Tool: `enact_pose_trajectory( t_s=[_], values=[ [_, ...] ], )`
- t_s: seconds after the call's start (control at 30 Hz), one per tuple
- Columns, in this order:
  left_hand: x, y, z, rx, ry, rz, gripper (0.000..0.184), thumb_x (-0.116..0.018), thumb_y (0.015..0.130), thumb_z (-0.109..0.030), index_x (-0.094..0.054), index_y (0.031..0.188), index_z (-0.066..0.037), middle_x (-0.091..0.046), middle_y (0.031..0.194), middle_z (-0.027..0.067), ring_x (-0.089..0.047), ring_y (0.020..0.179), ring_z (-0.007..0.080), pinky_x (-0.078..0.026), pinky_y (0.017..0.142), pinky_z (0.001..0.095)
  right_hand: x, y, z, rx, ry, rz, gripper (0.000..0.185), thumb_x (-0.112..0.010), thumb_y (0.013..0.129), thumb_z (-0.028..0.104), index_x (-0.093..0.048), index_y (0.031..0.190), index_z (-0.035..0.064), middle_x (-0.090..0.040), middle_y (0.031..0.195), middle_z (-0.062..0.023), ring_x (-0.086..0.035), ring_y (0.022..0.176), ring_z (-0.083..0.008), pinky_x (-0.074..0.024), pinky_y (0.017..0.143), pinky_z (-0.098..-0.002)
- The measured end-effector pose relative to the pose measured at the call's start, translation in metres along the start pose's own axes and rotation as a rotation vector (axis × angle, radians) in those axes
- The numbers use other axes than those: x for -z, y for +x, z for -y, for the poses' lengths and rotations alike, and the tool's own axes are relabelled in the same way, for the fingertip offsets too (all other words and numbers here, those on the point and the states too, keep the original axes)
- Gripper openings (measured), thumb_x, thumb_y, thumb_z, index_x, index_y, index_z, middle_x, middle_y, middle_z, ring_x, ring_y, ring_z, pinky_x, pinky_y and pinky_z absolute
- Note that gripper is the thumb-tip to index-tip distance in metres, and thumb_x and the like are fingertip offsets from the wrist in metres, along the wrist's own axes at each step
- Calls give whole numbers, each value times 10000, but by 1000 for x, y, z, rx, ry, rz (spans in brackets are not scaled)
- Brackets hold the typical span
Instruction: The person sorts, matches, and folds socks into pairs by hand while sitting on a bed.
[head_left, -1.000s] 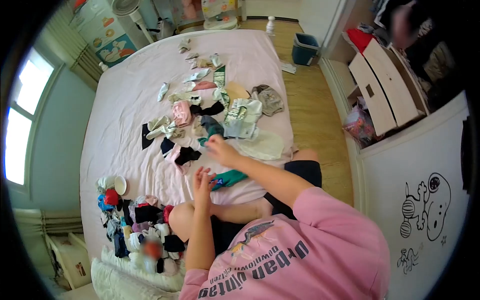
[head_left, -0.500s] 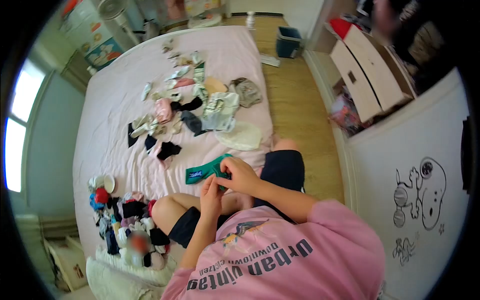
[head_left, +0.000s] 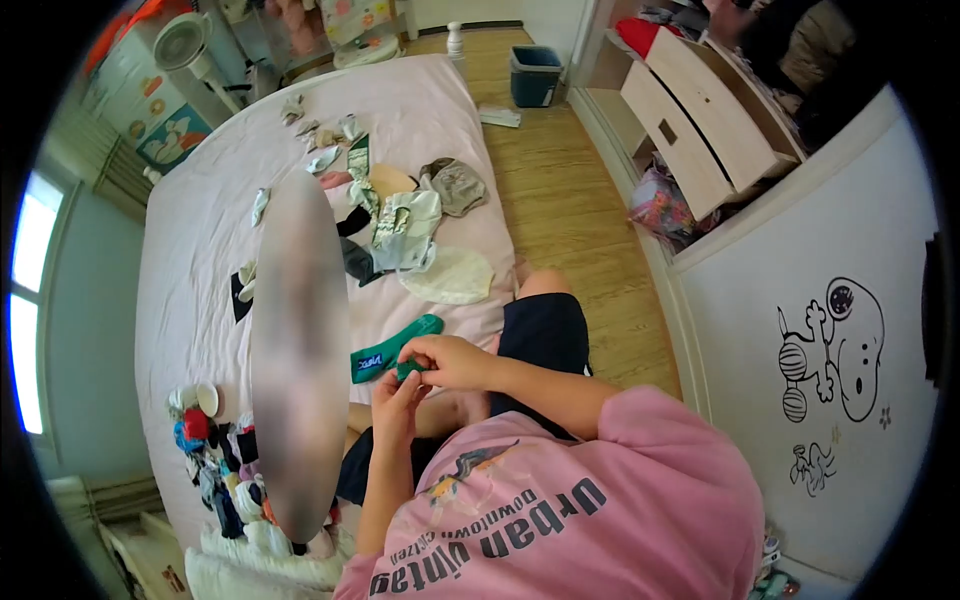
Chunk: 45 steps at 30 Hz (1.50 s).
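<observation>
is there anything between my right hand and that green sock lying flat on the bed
Nothing visible blocks the way: the green sock lies just beyond your right hand. That hand and your left hand do hold a green cloth though.

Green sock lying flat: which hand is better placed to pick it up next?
Probably the right hand: its fingers lie beside the middle of the flat sock; the left hand sits lower in view. Both hold green fabric.
</observation>
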<state>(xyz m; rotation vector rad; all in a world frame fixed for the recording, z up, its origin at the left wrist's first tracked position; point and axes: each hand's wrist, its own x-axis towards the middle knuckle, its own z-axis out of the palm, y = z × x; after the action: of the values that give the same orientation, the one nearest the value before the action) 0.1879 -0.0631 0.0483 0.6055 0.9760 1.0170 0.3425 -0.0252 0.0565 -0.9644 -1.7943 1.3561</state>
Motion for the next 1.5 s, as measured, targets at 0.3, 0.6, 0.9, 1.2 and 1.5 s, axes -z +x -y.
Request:
enact_pose_trajectory(
  t_s=[0.3,0.6,0.9,1.2,1.5],
  values=[
    [22,0,-8,-114,-109,5,121,-526,872,-180,-522,827,-68,-554,773,-9,-535,690,88,-452,654,242,-8,3,-16,-171,257,67,373,-509,706,-80,-422,1047,42,-428,707,10,-442,647,-68,-371,557,-201],
    [35,30,-3,-426,636,-110,412,-527,655,112,-423,1021,-44,-469,799,10,-466,739,80,-390,665,193,-5,25,-45,-395,1107,-155,479,-428,601,-96,-419,1064,26,-536,785,-38,-512,667,-119,-401,582,-214],
    [-6,15,6,-358,358,-121,475,-536,662,13,-403,1113,-58,-541,829,56,-530,750,148,-426,680,248,-17,51,-64,-257,-584,-169,465,-543,721,125,-401,1163,105,-585,751,-128,-574,734,-321,-438,631,-401],
    [47,27,4,-396,882,-379,681,-613,626,30,-327,1238,-58,-468,941,84,-518,779,179,-430,642,275,-48,26,-14,-106,-216,-132,616,-619,620,85,-379,1186,114,-595,800,-127,-581,771,-329,-443,657,-400],
    [15,17,17,-552,704,-124,795,-605,580,67,-298,1300,-75,-433,935,50,-458,791,151,-407,718,246,-29,37,-61,-157,-390,-208,402,-577,643,43,-462,1023,99,-572,816,-135,-565,787,-299,-434,669,-371]
  ],
)
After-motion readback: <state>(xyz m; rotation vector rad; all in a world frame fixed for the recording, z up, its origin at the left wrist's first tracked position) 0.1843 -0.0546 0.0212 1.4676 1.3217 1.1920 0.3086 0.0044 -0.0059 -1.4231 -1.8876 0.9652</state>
